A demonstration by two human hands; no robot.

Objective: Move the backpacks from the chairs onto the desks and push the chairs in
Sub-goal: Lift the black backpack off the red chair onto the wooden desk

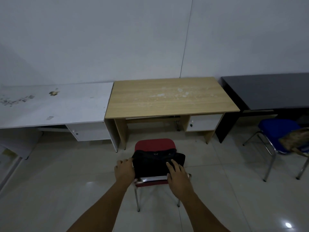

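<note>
A black backpack lies on the seat of a red chair that stands on the floor, pulled out from the wooden desk. My left hand touches the backpack's left side with its fingers apart. My right hand rests flat on the backpack's right part, fingers spread. Neither hand has closed around it. At the right a blue chair carries a brown camouflage backpack, in front of a black desk.
A white desk with stains stands left of the wooden one. All three desks line a white wall. The wooden desk has a drawer on its right side. Glossy floor tiles surround the chairs.
</note>
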